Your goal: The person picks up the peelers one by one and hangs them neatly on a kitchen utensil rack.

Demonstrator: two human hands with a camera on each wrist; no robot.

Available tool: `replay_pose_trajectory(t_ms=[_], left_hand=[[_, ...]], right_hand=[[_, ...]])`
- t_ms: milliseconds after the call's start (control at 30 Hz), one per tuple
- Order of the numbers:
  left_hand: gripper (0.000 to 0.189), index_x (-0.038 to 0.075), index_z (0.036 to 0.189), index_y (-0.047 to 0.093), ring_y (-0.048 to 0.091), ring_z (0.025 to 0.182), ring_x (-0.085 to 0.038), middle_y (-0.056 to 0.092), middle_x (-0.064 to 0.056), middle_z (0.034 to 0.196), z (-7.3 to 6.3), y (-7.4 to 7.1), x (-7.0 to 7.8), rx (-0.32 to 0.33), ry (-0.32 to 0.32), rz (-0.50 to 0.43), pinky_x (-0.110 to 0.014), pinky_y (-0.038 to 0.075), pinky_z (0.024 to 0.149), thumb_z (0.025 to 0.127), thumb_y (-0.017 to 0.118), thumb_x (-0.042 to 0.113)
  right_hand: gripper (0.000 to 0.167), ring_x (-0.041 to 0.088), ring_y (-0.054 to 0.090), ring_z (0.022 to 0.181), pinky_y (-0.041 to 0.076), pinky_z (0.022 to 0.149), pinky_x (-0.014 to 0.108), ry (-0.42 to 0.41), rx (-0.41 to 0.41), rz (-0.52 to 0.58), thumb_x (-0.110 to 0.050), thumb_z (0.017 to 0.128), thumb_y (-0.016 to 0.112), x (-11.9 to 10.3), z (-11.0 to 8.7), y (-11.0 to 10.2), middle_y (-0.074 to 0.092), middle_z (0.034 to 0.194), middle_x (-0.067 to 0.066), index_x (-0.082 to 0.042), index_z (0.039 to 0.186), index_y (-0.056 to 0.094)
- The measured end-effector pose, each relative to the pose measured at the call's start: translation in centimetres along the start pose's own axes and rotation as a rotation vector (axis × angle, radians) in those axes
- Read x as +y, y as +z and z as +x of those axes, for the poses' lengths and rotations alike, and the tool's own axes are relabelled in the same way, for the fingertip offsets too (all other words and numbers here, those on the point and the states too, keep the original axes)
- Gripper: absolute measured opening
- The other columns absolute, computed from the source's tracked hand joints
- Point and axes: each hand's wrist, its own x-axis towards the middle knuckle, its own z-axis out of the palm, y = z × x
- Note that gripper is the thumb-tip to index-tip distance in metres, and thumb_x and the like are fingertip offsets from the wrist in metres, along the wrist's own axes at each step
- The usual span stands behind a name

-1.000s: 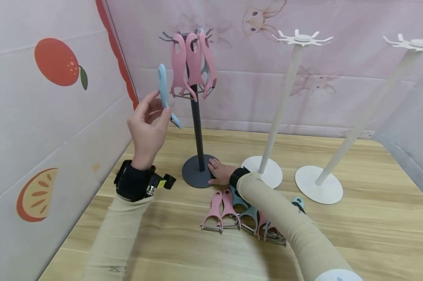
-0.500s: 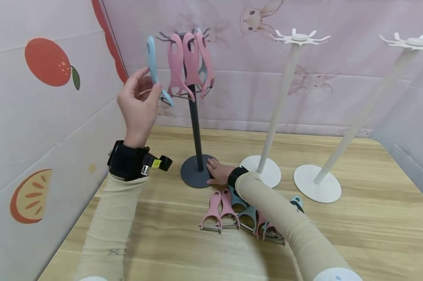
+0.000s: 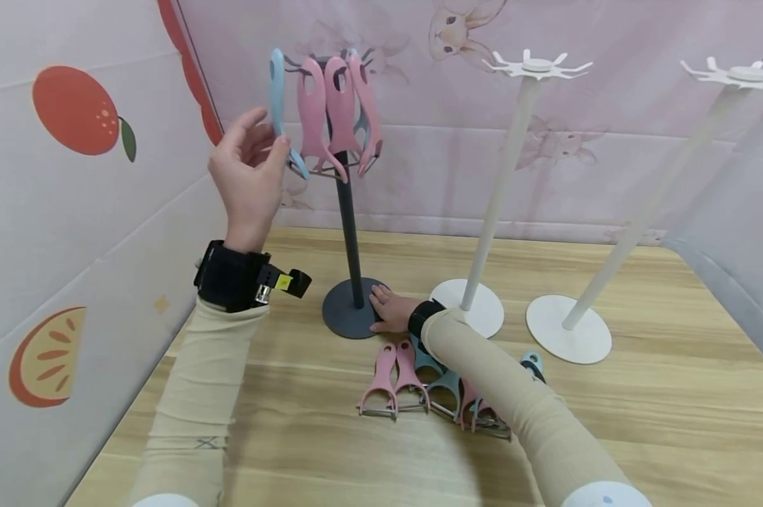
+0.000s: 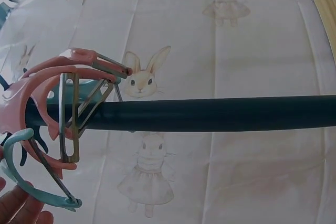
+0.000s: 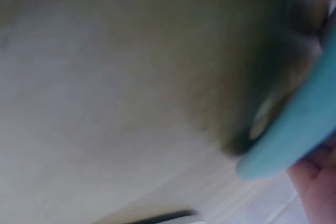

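Observation:
My left hand (image 3: 248, 176) pinches a light-blue Y-shaped peeler (image 3: 277, 91) upright, its handle hole at the tip of a left-hand hook on the dark stand (image 3: 349, 232). In the left wrist view, the blue peeler (image 4: 39, 195) hangs blade end out beside the pink peelers (image 4: 63, 74). Several peelers, mostly pink (image 3: 313, 109), with a blue one partly hidden behind, hang from the stand's hooks. My right hand (image 3: 395, 311) rests on the round dark base, fingers extended over its right edge. A blue peeler handle (image 5: 294, 124) looms close in the right wrist view.
Loose pink peelers (image 3: 384, 377) and blue peelers (image 3: 446, 384) lie in a row below the right forearm, partly covered by it. Two white hook stands (image 3: 508, 169) (image 3: 647, 211) rise to the right. A printed side wall (image 3: 134, 282) stands close to my left arm.
My left hand has raised the blue peeler, bringing its handle up to the dark stand's hook level. The right hand has stayed on the base.

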Motion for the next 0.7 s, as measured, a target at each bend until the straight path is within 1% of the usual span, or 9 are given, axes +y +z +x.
replay_pose_trajectory(t_ms=[167, 233, 367, 467, 600, 700], left_hand=[[0.036, 0.003, 0.124, 0.058, 0.061, 0.099, -0.016, 0.065, -0.012, 0.113, -0.2, 0.1, 0.2, -0.015, -0.044, 0.015, -0.025, 0.046, 0.085, 0.089, 0.062, 0.01], [0.037, 0.003, 0.125, 0.058, 0.061, 0.099, -0.016, 0.065, -0.012, 0.113, -0.3, 0.2, 0.1, -0.018, -0.043, 0.015, -0.025, 0.046, 0.085, 0.089, 0.062, 0.01], [0.036, 0.0, 0.125, 0.057, 0.06, 0.102, -0.017, 0.063, -0.013, 0.115, -0.8, 0.3, 0.8, -0.028, -0.037, 0.005, -0.026, 0.046, 0.087, 0.09, 0.06, 0.008], [0.037, -0.001, 0.126, 0.055, 0.059, 0.106, -0.018, 0.062, -0.014, 0.117, -1.1, 0.2, 0.9, -0.038, -0.034, -0.007, -0.027, 0.045, 0.089, 0.09, 0.059, 0.006], [0.038, 0.001, 0.127, 0.054, 0.057, 0.108, -0.016, 0.061, -0.012, 0.118, -1.3, 0.2, -0.3, -0.039, -0.029, -0.021, -0.027, 0.045, 0.09, 0.09, 0.06, 0.008], [0.037, 0.001, 0.126, 0.055, 0.057, 0.106, -0.015, 0.061, -0.012, 0.116, -2.0, 0.0, -1.1, -0.033, -0.024, -0.031, -0.028, 0.045, 0.089, 0.09, 0.061, 0.009]], right_hand=[[0.071, 0.025, 0.001, 0.141, 0.012, 0.112, 0.031, 0.002, -0.008, 0.002, -0.042, 0.097, 0.043, -0.3, 0.0, -0.1, 0.003, 0.155, 0.015, -0.001, 0.148, 0.015], [0.071, 0.025, 0.001, 0.141, 0.012, 0.112, 0.031, 0.0, -0.01, 0.002, -0.042, 0.097, 0.043, -0.2, 0.0, -0.1, 0.003, 0.155, 0.015, -0.001, 0.148, 0.014], [0.071, 0.025, 0.001, 0.141, 0.012, 0.112, 0.032, -0.006, -0.003, 0.014, -0.041, 0.097, 0.044, -0.2, 0.1, 0.0, 0.003, 0.155, 0.016, 0.0, 0.147, 0.015], [0.071, 0.026, 0.002, 0.141, 0.012, 0.112, 0.032, -0.013, 0.011, 0.018, -0.041, 0.097, 0.044, -0.1, 0.1, 0.0, 0.004, 0.154, 0.016, 0.0, 0.147, 0.015], [0.071, 0.027, 0.003, 0.141, 0.013, 0.111, 0.033, -0.019, 0.024, 0.008, -0.041, 0.097, 0.045, 0.2, 0.2, 0.2, 0.005, 0.154, 0.017, 0.001, 0.147, 0.017], [0.072, 0.027, 0.004, 0.141, 0.014, 0.111, 0.033, -0.016, 0.029, 0.003, -0.042, 0.096, 0.045, 0.3, 0.1, 0.1, 0.007, 0.154, 0.018, 0.001, 0.147, 0.018]])
